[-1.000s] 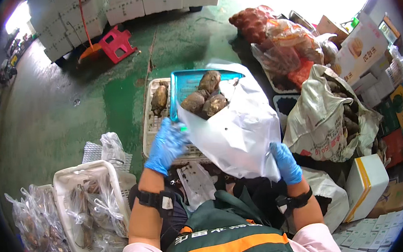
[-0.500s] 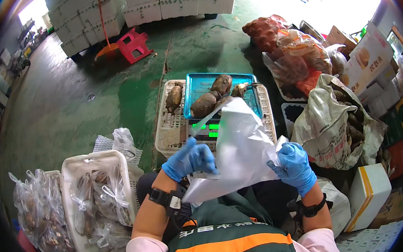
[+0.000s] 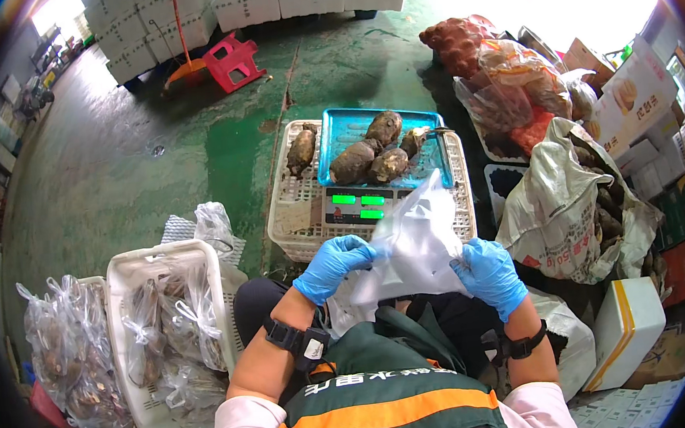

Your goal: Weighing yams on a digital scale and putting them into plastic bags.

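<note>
Drawn down toward the lap (image 3: 378, 308) since one second ago, away from the brown oblong pieces (image 3: 352, 162): plastic bag (image 3: 417, 244), now between blue-gloved left hand (image 3: 335, 268) and right hand (image 3: 491, 276). Beneath the scale (image 3: 395, 198), white perforated crate (image 3: 288, 222). Atop the scale, blue tray (image 3: 336, 134). Of the bag: thin, translucent white film, creased, with a bright sheen across the middle and a pointed corner overlapping the tray's lower right edge in view. At left, thumb and fingers pinched on the film's edge; at right, fingers curled around the opposite side. On the tray, four of the pieces, rough, with paler patches; left of the tray, in the crate, a fifth piece (image 3: 301, 153). Smallest: three lit green readouts (image 3: 344, 199).
</note>
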The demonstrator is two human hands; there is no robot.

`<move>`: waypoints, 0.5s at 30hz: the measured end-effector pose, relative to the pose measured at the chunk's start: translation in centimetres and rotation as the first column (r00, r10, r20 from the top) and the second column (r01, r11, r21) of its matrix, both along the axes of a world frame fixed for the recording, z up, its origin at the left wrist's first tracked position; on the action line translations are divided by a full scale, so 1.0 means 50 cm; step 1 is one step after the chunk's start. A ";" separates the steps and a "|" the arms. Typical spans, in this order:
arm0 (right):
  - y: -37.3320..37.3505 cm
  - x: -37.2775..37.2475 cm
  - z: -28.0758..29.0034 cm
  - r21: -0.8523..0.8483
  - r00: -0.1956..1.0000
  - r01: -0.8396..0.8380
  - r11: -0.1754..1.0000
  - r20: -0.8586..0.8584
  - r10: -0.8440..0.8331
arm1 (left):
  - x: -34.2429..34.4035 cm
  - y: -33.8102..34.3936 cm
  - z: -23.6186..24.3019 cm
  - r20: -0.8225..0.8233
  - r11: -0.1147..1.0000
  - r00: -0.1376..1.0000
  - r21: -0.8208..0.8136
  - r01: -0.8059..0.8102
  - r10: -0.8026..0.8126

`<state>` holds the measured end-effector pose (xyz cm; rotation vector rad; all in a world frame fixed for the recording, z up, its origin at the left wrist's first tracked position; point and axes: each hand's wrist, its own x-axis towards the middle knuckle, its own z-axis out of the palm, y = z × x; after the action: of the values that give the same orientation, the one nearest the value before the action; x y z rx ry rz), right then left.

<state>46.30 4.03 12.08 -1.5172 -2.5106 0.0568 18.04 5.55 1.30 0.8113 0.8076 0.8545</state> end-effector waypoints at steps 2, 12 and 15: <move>-0.003 0.000 0.000 -0.054 0.996 -0.073 0.996 -0.047 0.070 | 0.002 -0.004 0.039 -0.033 0.991 0.999 -0.135 -0.013 0.008; -0.006 -0.024 0.006 0.011 0.965 0.035 0.999 -0.261 -0.031 | 0.010 -0.027 0.007 -0.028 0.974 0.974 0.038 -0.225 0.226; -0.002 -0.090 0.000 -0.610 0.790 -0.195 0.768 -0.562 -0.245 | 0.071 -0.035 0.076 -0.382 0.878 0.909 0.478 0.037 0.169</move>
<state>41.81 3.94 12.08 -1.3897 -1.9765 1.3238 21.61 3.80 5.09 1.4464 1.0177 0.9761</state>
